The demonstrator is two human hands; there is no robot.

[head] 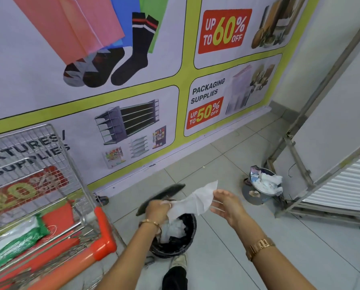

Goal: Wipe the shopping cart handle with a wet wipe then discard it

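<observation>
A white wet wipe [192,200] is stretched between my two hands, right above an open black pedal bin [187,237]. My left hand [157,209] grips its lower left end. My right hand [227,203] touches its right end, fingers spread apart. The bin's lid [161,196] stands tilted up behind my left hand, and crumpled white waste lies inside. My shoe [180,261] rests at the bin's front. The shopping cart's orange handle [87,256] is at the lower left, apart from both hands.
The wire cart basket [34,164] holds a green and white pack [14,242]. A second small bin [263,186] stuffed with waste stands to the right by a metal frame [296,155]. A poster wall runs behind, with grey tiled floor all around.
</observation>
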